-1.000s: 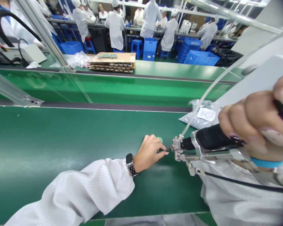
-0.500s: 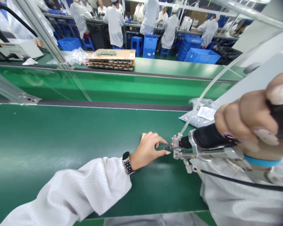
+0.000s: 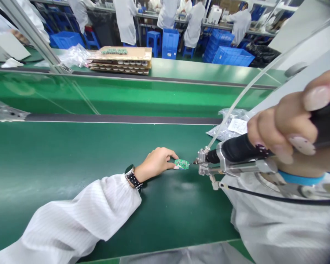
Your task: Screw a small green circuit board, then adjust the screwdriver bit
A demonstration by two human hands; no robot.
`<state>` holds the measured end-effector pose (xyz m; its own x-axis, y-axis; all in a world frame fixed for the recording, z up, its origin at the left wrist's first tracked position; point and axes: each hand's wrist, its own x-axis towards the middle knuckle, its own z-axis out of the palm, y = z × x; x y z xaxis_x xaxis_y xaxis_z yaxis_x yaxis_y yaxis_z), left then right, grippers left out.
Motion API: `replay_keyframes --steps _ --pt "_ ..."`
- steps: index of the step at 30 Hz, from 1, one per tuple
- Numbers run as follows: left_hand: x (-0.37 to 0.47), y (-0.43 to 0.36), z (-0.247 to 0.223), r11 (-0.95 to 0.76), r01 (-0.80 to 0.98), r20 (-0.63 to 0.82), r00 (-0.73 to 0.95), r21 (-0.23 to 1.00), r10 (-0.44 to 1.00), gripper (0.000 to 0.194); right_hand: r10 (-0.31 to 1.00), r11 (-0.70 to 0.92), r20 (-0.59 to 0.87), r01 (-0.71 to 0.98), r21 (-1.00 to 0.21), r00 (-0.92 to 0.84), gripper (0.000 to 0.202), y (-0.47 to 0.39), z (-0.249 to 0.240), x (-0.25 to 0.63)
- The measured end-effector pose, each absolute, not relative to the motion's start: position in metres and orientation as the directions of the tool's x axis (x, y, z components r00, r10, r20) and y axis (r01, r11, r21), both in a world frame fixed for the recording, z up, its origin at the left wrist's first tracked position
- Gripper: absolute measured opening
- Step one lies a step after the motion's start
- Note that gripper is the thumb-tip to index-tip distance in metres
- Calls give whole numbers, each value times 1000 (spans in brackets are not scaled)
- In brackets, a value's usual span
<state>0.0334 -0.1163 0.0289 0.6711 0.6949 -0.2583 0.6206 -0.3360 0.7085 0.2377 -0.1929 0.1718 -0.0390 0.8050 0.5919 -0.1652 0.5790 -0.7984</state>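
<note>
My left hand point(image 3: 158, 161) pinches a small green circuit board point(image 3: 182, 164) by its left end, thumb below and fingers above. My right hand point(image 3: 288, 124) is wrapped round the black body of an electric screwdriver point(image 3: 236, 148), held sideways with its tip to the left. A metal screw-feeding head point(image 3: 202, 161) sits at the tool's front, with a clear tube running up from it. The thin tip lies right beside the board's right end; I cannot tell whether they touch. Part of the board is covered by my left fingers.
A clear bag of small metal parts point(image 3: 228, 126) with a white label lies behind the screwdriver. Past the green barrier point(image 3: 154, 97), stacked cardboard trays point(image 3: 121, 60) hold round parts, with green boards on top. People in white coats work further back near blue crates point(image 3: 232, 56).
My left hand has shifted left, and the green circuit board now shows between its fingers. The screwdriver's tip has moved slightly left and up in view; the camera's view has shifted too.
</note>
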Motion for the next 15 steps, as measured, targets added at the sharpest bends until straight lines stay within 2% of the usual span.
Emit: replay_keyframes --steps 4,8,12,15 --pt "35 -113 33 -326 617 -282 683 716 674 23 838 540 545 -127 -832 -10 15 -194 176 233" --pt "36 -112 34 -329 606 -279 693 724 664 22 813 575 581 -106 -811 -35 20 -194 181 231" --pt "36 -113 34 -335 607 -286 700 720 655 22 784 577 567 -41 -816 -255 14 -192 182 246" --pt "36 -114 34 -342 600 -278 706 724 651 22 791 533 480 42 -845 -379 24 -192 182 260"
